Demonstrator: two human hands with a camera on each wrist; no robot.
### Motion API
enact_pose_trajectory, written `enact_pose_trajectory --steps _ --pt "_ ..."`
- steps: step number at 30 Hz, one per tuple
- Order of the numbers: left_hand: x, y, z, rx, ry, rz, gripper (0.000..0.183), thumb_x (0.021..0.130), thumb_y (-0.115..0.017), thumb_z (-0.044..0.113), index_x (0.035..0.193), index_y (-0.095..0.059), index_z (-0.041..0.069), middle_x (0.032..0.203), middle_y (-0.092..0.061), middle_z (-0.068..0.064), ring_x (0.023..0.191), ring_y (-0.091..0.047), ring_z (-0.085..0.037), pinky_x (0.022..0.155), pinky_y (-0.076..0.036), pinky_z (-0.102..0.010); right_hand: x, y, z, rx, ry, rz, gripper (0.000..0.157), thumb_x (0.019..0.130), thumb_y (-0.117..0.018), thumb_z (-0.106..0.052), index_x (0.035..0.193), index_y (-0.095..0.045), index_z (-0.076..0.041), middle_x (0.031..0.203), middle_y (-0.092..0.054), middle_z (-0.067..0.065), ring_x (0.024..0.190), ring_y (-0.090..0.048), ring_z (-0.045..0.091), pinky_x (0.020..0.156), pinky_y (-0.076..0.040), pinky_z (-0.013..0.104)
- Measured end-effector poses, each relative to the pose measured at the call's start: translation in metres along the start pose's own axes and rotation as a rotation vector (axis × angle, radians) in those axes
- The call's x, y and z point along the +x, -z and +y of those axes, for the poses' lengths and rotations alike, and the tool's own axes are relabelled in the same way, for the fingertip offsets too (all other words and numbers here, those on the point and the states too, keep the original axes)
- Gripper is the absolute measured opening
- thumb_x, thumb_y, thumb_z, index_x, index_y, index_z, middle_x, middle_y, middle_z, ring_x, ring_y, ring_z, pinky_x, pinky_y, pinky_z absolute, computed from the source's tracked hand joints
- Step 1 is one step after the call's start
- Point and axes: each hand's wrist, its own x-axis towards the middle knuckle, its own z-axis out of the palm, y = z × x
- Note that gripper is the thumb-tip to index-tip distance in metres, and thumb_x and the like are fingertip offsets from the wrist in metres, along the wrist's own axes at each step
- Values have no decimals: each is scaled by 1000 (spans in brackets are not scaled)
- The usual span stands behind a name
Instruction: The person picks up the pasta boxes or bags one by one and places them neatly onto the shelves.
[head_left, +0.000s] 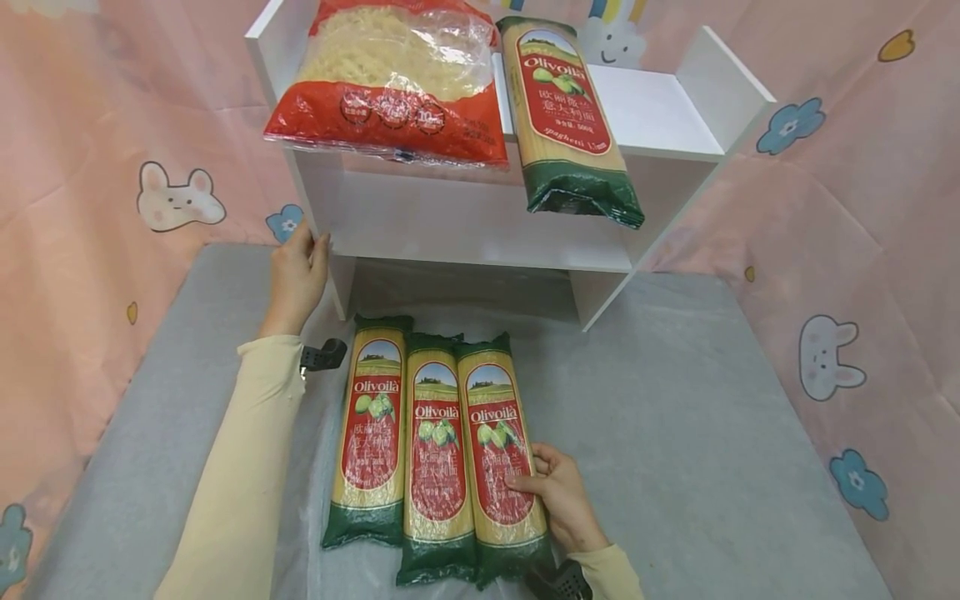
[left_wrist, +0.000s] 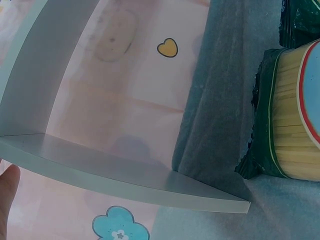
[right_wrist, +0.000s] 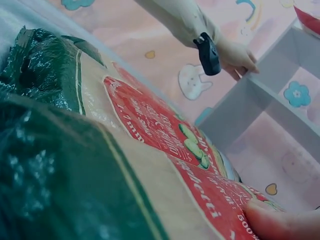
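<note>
My left hand [head_left: 296, 279] grips the side edge of the white shelf [head_left: 480, 218]. My right hand [head_left: 561, 493] holds the rightmost [head_left: 495, 442] of three spaghetti packs [head_left: 435, 433] lying side by side on the grey bench [head_left: 720, 433], thumb on its label, fingers at its right side. Up on the shelf, a red bag [head_left: 390, 92] sits left of another pack [head_left: 566, 117], both jutting past the front edge.

The left wrist view's right edge crops a spaghetti pack [left_wrist: 288, 112].
</note>
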Motion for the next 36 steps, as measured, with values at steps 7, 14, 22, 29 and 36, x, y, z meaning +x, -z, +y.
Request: enact_pose_trajectory --steps 7,14,22,29,36 --pt "-1 1 -2 14 -8 -4 20 98 -47 6 111 -55 -8 112 -61 -28 112 -56 -40 93 -44 -47 -1 0 -2 16 -23 -7 48 77 -65 13 120 -44 17 96 -68 17 76 -68 21 68 -55 33" --pt "0 1 -2 17 -4 -8 21 99 -48 6 113 -56 -7 115 -61 -27 111 -56 -39 91 -46 -47 -2 1 -4 26 -25 -18 50 77 -65 12 122 -43 18 96 -68 17 77 -68 20 68 -55 32" --pt "-1 2 -1 6 5 -28 22 99 -47 6 115 -55 -7 116 -60 -27 112 -56 -38 92 -46 -45 -4 3 -9 21 -19 -4 49 77 -64 12 120 -43 18 94 -68 15 76 -68 21 68 -55 32" --pt "-1 2 -1 29 2 -22 20 99 -46 7 110 -55 -7 105 -63 -27 98 -63 -38 83 -50 -47 -5 8 -15 -2 -7 19 49 78 -65 11 121 -42 16 96 -67 15 77 -67 21 68 -55 32" --pt "-1 1 -1 70 -25 -15 17 100 -46 9 97 -54 -6 75 -58 -23 64 -53 -31 59 -39 -39 -8 12 -20 -4 5 42 48 76 -66 12 119 -46 16 94 -67 18 75 -68 24 66 -55 35"
